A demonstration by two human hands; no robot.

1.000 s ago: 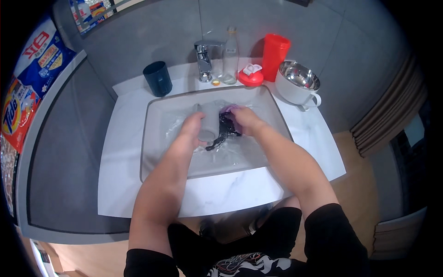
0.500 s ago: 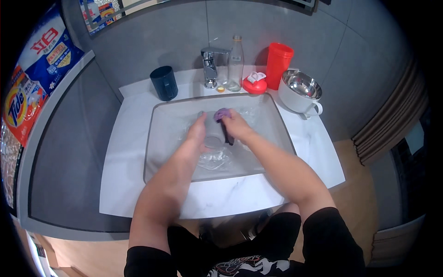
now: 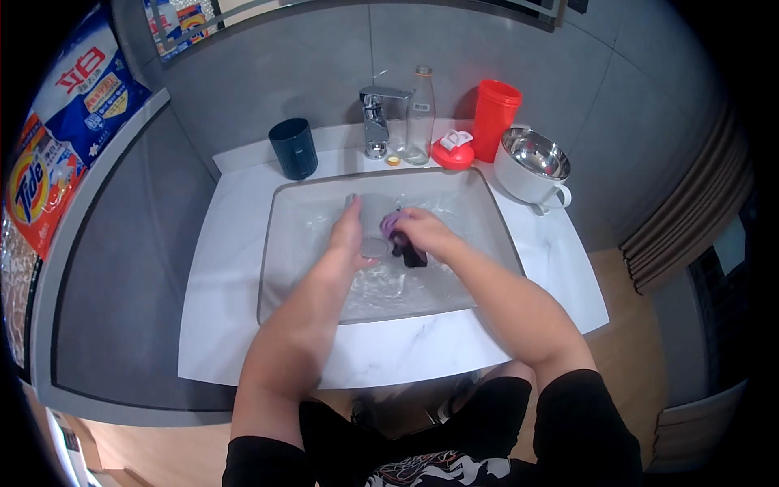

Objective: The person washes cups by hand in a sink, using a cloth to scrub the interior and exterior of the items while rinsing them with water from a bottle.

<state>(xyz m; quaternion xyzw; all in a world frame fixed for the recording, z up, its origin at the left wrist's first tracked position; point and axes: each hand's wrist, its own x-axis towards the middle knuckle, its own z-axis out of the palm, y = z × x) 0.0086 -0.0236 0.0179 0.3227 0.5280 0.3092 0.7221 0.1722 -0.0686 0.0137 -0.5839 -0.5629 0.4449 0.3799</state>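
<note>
Over the water in the sink (image 3: 264, 268), my left hand (image 3: 347, 234) is closed round the left side of a clear cup (image 3: 374, 245), whose round base faces toward me. My right hand (image 3: 428, 232) grips a bunched cloth (image 3: 392, 221), purple at the top with a dark part hanging below the fingers. The cloth is close by the right side of the cup; whether they touch I cannot tell. Ripples and light reflections blur the cup's outline.
Behind the sink stand a dark mug (image 3: 294, 149), a chrome faucet (image 3: 375, 123), a glass bottle (image 3: 420, 118), a red lid (image 3: 453, 152) and a red tumbler (image 3: 495, 122). A white steel-lined bowl with a handle (image 3: 531, 169) is at the right. Detergent bags (image 3: 89, 89) rest on the left ledge.
My right hand and the cloth have shifted slightly down and away from the cup's upper end. More of the dark part shows. My left hand still holds the cup, and the view has moved slightly.
</note>
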